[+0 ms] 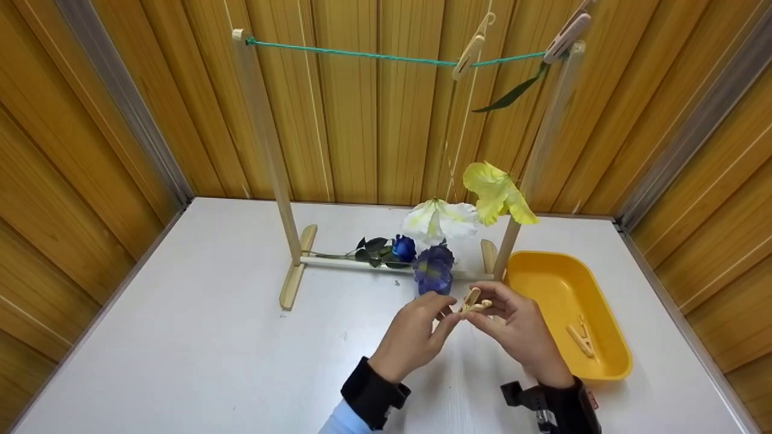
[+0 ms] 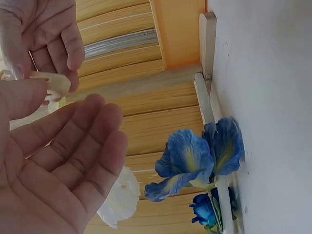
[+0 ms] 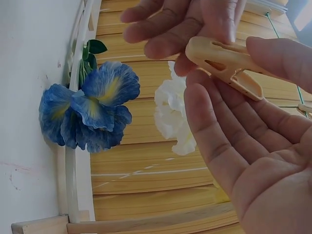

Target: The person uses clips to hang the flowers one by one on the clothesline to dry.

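Note:
Both hands hold a cream clothespin (image 1: 473, 300) up in front of the purple-blue iris (image 1: 433, 268). My left hand (image 1: 413, 328) pinches one end between thumb and index finger, its other fingers loosely extended. The right hand (image 1: 518, 328) grips it from the other side; in the right wrist view the thumb presses on the clothespin (image 3: 224, 61) above the fingers. A blue rose (image 1: 403, 248) with leaves lies along the stand's lower bar, beside the iris. Above the iris hangs a white flower (image 1: 437, 220), with a yellow flower (image 1: 497, 193) to its right.
A wooden stand (image 1: 277, 175) carries a green cord (image 1: 362, 55) across its top. A cream clothespin (image 1: 469, 57) and a pinkish clothespin (image 1: 567, 37) are on the cord, a long leaf (image 1: 512, 96) below the latter. The yellow tray (image 1: 543, 271) at right contains another clothespin (image 1: 580, 342).

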